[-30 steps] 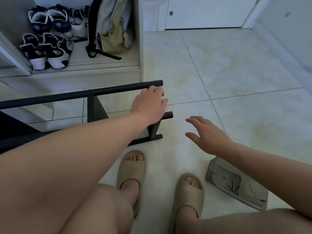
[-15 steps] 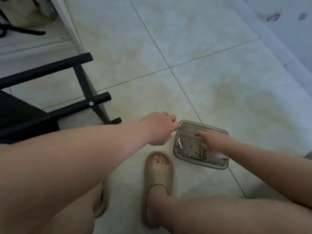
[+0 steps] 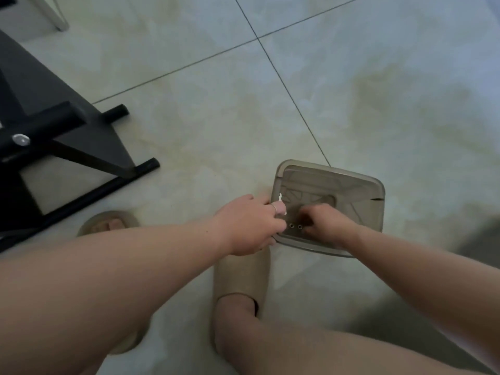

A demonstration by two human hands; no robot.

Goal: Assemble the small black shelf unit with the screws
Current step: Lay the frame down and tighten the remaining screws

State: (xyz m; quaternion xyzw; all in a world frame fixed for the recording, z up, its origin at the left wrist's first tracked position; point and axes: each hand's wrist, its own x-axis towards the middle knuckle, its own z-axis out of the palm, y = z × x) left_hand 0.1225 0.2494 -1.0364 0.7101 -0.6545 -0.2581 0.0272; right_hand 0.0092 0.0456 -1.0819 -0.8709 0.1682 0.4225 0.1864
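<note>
Screws (image 3: 295, 226) in the tray (image 3: 376, 201) – small, hard, slippery – want a fingertip pinch; left hand (image 3: 250, 226) steadies the rim, right hand (image 3: 326, 223) curled inside, grip unclear.

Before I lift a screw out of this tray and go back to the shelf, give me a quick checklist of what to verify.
1. Tray flat on the floor: ok.
2. Left hand steadying the tray's near-left edge: ok.
3. Right hand inside the tray at the hardware: ok.
4. Screw actually pinched in the right fingers: cannot tell, fingers curl over it.
5. Black shelf frame within reach on the left: ok.
6. Fitted bolt on the frame's bar tight: cannot tell.
</note>
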